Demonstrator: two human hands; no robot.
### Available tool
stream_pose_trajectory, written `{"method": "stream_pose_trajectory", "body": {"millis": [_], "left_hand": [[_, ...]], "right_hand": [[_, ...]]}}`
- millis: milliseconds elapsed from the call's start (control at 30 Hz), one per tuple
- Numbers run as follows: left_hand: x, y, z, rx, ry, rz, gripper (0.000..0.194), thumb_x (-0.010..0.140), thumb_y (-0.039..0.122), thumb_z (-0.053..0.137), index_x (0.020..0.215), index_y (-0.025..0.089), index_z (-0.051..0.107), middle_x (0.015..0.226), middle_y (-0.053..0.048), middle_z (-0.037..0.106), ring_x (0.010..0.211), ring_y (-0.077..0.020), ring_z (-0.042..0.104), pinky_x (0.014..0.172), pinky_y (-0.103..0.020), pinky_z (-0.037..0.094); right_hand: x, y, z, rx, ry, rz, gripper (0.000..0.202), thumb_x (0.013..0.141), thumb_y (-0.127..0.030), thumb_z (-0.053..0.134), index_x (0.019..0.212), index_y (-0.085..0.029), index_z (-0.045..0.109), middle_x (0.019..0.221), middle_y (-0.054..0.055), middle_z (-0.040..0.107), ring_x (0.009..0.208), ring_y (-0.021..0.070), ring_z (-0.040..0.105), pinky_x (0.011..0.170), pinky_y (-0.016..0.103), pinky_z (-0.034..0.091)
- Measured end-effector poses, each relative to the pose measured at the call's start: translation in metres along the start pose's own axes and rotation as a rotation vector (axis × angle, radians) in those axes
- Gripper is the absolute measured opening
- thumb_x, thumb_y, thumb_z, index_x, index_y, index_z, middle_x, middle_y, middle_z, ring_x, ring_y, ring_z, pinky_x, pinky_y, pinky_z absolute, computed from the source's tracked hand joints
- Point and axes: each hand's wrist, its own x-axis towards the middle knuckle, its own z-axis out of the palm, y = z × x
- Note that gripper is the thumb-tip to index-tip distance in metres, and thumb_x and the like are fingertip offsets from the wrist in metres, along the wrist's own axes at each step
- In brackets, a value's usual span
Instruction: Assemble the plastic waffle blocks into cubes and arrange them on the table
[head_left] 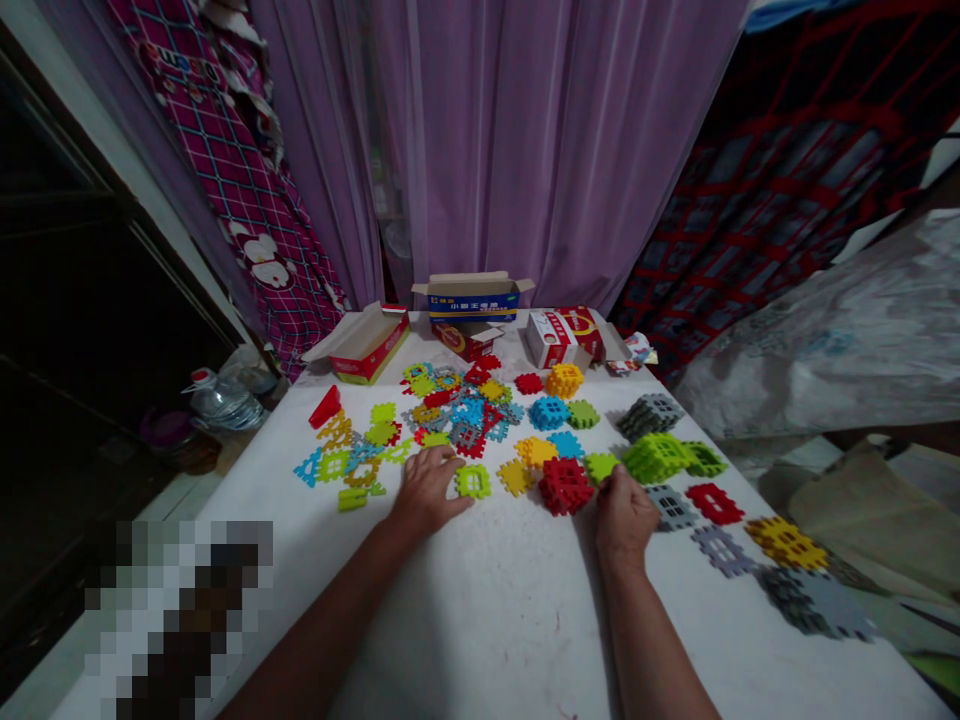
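Observation:
My left hand (429,490) lies over the table with its thumb and fingers apart. Just at its right is a lime green square window tile (473,482) with notched edges; whether the fingertips touch it I cannot tell. My right hand (626,518) is closed in a fist, and what it may hold is hidden. Close to that fist are a lime green tile (601,467), a stack of red window tiles (564,487) and grey tiles (671,507). Yellow tiles (515,477) lie between the hands.
Mixed building tiles (466,410) lie heaped beyond my left hand. Stacks of green tiles (658,457), yellow tiles (787,542) and grey tiles (814,600) stand at the right. Along the back are a red open box (369,350), a blue box (474,300) and a red-white box (555,340).

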Motion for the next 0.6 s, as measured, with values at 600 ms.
{"method": "stream_pose_trajectory", "body": {"millis": [600], "left_hand": [[-0.003, -0.027, -0.025, 0.1, 0.179, -0.287, 0.039, 0.083, 0.037, 0.062, 0.12, 0.026, 0.063, 0.126, -0.007, 0.059, 0.119, -0.0268, 0.049, 0.102, -0.043, 0.032]], "right_hand": [[0.0, 0.004, 0.0, 0.014, -0.001, -0.009, 0.05, 0.081, -0.062, 0.054, 0.056, -0.019, 0.051, 0.044, -0.007, 0.039, 0.045, 0.0101, 0.035, 0.047, 0.026, 0.029]]}}
